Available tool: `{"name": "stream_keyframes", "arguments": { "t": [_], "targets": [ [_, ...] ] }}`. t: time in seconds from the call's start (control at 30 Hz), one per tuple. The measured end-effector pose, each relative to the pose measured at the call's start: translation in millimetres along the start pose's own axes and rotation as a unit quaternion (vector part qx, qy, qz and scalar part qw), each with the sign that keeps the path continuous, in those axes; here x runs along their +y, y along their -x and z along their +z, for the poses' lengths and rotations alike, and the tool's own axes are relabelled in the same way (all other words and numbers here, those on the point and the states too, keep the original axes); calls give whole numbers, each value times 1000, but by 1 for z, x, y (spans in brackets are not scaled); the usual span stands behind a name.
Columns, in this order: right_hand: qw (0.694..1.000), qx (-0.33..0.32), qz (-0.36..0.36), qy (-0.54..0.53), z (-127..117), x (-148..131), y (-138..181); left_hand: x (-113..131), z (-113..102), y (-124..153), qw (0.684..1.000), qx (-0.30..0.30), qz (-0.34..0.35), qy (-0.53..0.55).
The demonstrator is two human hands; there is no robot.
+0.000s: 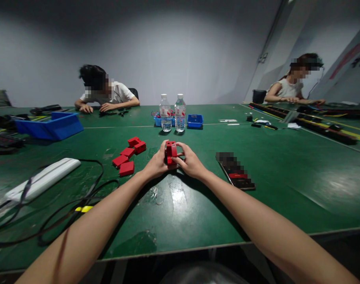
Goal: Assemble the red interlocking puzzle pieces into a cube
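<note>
Between my two hands, over the middle of the green table, is a red block (pixel 169 151) with small dark holes on top. My left hand (pixel 156 163) closes on its left side, the thumb partly hidden. From the right, the fingers of my right hand (pixel 192 161) pinch the red piece; whether this is one part or two fitted together I cannot tell. Left of my hands lie several similar red blocks (pixel 127 168) in a loose group, none of them touched.
A phone (pixel 235 171) lies right of my hands. Two water bottles (pixel 180 114) stand ahead, beside a small blue bin (pixel 195 121). At left are a larger blue bin (pixel 54 128), a white power bank-like bar (pixel 43 179) and black cables (pixel 92 189). Two people sit across the table (pixel 274 185).
</note>
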State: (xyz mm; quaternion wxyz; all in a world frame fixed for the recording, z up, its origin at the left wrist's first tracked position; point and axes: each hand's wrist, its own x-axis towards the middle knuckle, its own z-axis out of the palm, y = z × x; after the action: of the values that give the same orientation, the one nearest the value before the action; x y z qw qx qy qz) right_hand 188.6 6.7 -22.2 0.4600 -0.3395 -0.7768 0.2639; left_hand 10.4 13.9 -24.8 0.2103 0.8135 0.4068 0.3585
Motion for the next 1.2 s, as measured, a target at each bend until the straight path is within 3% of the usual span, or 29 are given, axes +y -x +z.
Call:
{"name": "stream_keyframes", "arguments": {
  "t": [0.17,0.37,0.47,0.6,0.73,0.93,1.2],
  "targets": [
    [994,-58,40,-87,1,-5,5,2,-1,1,1000,-2,-1,0],
    [975,-34,143,-168,5,2,1,5,-1,1,1000,-2,2,30],
    [965,-40,161,-202,5,5,-1,5,0,2,999,-7,-10,40],
    [968,-18,166,-189,6,4,-1,8,0,3,996,-26,-34,83],
    [967,2,138,-214,9,5,-1,11,3,0,983,-5,-72,166],
    [979,-20,107,-170,6,12,-1,16,6,-9,951,29,-142,275],
    [982,-47,98,-152,4,2,4,30,-1,-10,928,84,-211,297]
  ]
}}
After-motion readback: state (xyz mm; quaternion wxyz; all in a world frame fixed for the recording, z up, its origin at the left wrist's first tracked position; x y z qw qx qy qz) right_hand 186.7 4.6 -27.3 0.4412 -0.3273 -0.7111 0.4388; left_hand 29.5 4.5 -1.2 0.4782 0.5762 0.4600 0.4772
